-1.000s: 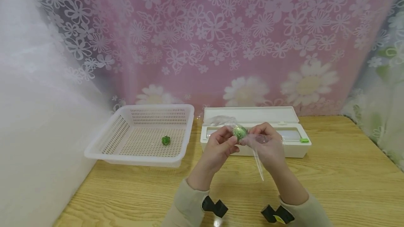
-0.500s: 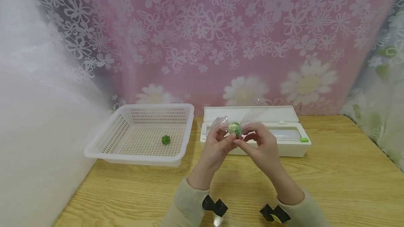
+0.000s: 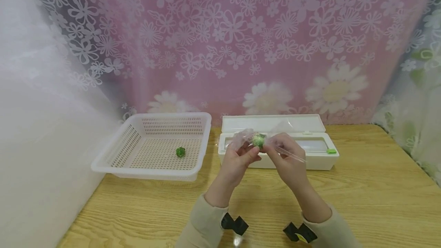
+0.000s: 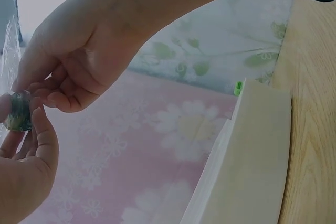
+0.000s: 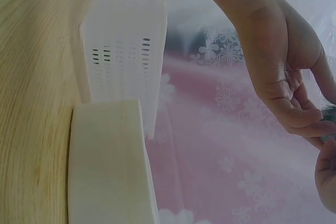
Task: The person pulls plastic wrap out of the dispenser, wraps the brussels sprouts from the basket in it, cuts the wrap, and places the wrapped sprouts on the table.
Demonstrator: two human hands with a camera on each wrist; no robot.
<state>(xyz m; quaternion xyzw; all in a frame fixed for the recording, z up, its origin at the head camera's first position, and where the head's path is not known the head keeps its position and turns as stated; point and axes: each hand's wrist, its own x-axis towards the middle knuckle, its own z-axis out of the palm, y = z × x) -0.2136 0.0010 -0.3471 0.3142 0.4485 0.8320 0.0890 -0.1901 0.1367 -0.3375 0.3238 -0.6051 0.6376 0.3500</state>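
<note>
A small round green vegetable point(image 3: 258, 140), its exact kind unclear, is wrapped in clear plastic film point(image 3: 243, 136) above the front of a white wrap box point(image 3: 311, 162). My left hand point(image 3: 235, 167) holds it from the left between thumb and curled fingers. From the right, my right hand point(image 3: 287, 162) pinches film at the vegetable's side, and a loose tail of film trails over the fingers. In the left wrist view the vegetable point(image 4: 20, 113) shows between the fingertips of both hands. Only its edge appears in the right wrist view. Fingers hide its underside.
A white perforated basket point(image 3: 146, 173) stands on the wooden table point(image 3: 268, 209) to the left, with a small green vegetable point(image 3: 180, 152) inside. The wrap box's lid point(image 3: 272, 121) is raised, and a green slider point(image 3: 331, 151) sits at its right end. A floral curtain hangs behind.
The right hand let film stand up behind the vegetable, then drew it back to the right, where its tail hangs again. The left hand keeps its hold, nearly still.
</note>
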